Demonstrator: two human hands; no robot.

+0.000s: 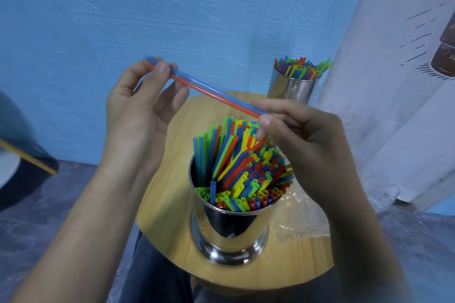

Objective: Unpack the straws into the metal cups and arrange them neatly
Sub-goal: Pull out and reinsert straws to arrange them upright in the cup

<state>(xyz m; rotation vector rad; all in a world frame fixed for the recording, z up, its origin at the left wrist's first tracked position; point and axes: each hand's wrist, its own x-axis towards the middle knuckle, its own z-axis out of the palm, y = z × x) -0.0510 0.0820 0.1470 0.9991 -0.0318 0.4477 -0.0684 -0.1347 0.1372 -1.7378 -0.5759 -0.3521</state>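
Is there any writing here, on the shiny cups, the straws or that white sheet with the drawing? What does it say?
No text here can be read.
On the near metal cup and the far metal cup: no label, only reflections.
On the blue and red straws: plain, no print.
On the white sheet: small marks on its brown drawing at the frame edge, too blurred and cut off to read.

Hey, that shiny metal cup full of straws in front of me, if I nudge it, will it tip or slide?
Probably slides rather than tips: the near cup flares into a wide foot on the smooth wooden table. It likely feels light, since only thin plastic straws fill it. The polished wall may be slippery to grip.
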